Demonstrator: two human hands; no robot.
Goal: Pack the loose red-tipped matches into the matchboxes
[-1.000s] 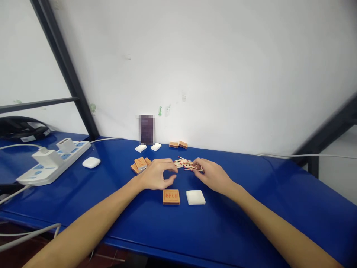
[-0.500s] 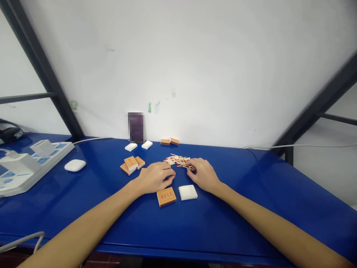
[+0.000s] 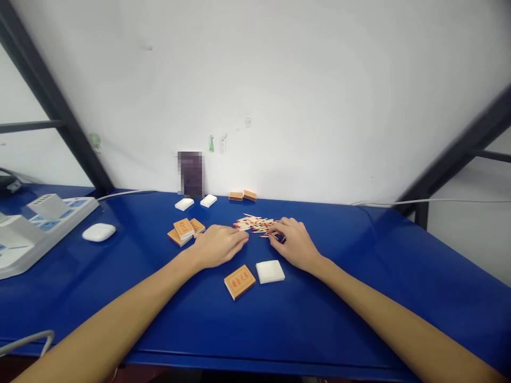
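Observation:
Wooden matches (image 3: 251, 224) with red heads lie in a loose pile on the blue table. My right hand (image 3: 293, 242) is at the pile's right edge, its thumb and curled fingers closed around a few matches. Just left of the pile, my left hand (image 3: 221, 246) rests low with fingers stretched out together; what lies under its palm is hidden. Nearer to me are an orange matchbox (image 3: 240, 282) with red characters and a white box-shaped piece (image 3: 270, 271) of similar size. Several more orange matchboxes (image 3: 183, 229) are heaped left of my left hand.
Two white pieces (image 3: 184, 204) and two orange matchboxes (image 3: 242, 196) lie near the wall, by an upright dark, blurred-out object (image 3: 191, 174). A white rounded case (image 3: 99, 232) and a power strip (image 3: 75, 215) are at left. Dark metal posts (image 3: 451, 159) flank the table.
My left hand has shifted off the front matchbox, and its fingers have straightened. The front matchbox has turned slightly. My right hand stays at the matches. The camera view has shifted slightly.

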